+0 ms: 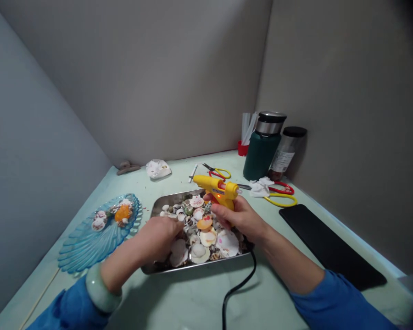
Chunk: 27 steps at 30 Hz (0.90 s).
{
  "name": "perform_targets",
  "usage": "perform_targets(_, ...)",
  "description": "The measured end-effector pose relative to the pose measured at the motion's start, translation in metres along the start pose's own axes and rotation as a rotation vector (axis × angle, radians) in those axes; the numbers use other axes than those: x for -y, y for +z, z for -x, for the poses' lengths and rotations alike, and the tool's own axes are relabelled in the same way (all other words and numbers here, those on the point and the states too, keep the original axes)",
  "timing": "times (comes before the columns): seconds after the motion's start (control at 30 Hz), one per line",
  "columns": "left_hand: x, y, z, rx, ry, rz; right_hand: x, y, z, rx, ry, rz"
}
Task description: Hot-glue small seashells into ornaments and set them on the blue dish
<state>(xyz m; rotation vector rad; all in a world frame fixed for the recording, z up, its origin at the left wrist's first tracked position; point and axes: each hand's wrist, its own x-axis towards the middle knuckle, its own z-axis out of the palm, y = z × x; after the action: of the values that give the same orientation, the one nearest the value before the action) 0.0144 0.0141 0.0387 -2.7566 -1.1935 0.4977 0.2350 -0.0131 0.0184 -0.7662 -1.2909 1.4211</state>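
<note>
My right hand (240,215) is wrapped round the grip of a yellow hot glue gun (215,184), held above the tray with its nozzle pointing left. A small orange light shows on the gun's side, and a black cord (239,286) trails toward me. Curled fingers of my left hand (161,236) reach down among the shells (198,251) at the left side of a metal tray (168,270). Whatever lies between those fingertips is hidden. Scallop shells, small snail shells and an orange shell (204,223) fill the tray.
At left, a blue shell-shaped glass plate (92,247) bears shell clusters. Behind the tray lie small scissors (223,173) and a white crumpled piece (158,169). To the right are larger scissors (281,200), tissue (260,187), a green bottle (262,156), a jar (285,156) and a black slab (330,247).
</note>
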Motion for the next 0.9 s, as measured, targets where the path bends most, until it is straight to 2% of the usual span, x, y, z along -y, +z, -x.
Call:
perform_targets(0.13, 0.016, -0.007, 0.009, -0.015, -0.096, -0.036, -0.001, -0.001, 0.0, 0.013, -0.007, -0.008)
perform_targets(0.23, 0.016, -0.01, 0.013, 0.002, -0.126, -0.049, -0.001, -0.001, 0.0, 0.02, -0.003, -0.006)
perform_targets(0.4, -0.008, -0.008, 0.005, -0.057, -0.084, 0.008, 0.001, 0.0, 0.0, -0.009, 0.009, 0.006)
perform_targets(0.47, -0.018, -0.007, -0.002, -0.073, -0.021, 0.093, 0.0, 0.0, 0.0, -0.009, 0.011, 0.018)
perform_targets(0.53, -0.023, -0.005, -0.009, -0.063, -0.021, 0.149, -0.001, 0.0, -0.001, 0.003, 0.015, 0.023)
perform_targets(0.67, -0.012, -0.001, -0.013, -0.074, -0.111, 0.145, -0.001, -0.001, -0.001, -0.008, 0.013, 0.028)
perform_targets(0.8, 0.005, -0.004, -0.006, -0.124, -0.23, 0.109, 0.001, 0.0, 0.0, -0.037, 0.019, 0.03)
perform_targets(0.83, 0.005, -0.005, -0.004, -0.133, -0.227, 0.117, 0.001, 0.001, 0.0, -0.038, 0.022, 0.026)
perform_targets(0.9, -0.003, -0.008, 0.001, -0.134, -0.136, 0.177, 0.001, 0.001, 0.0, -0.036, 0.024, 0.017)
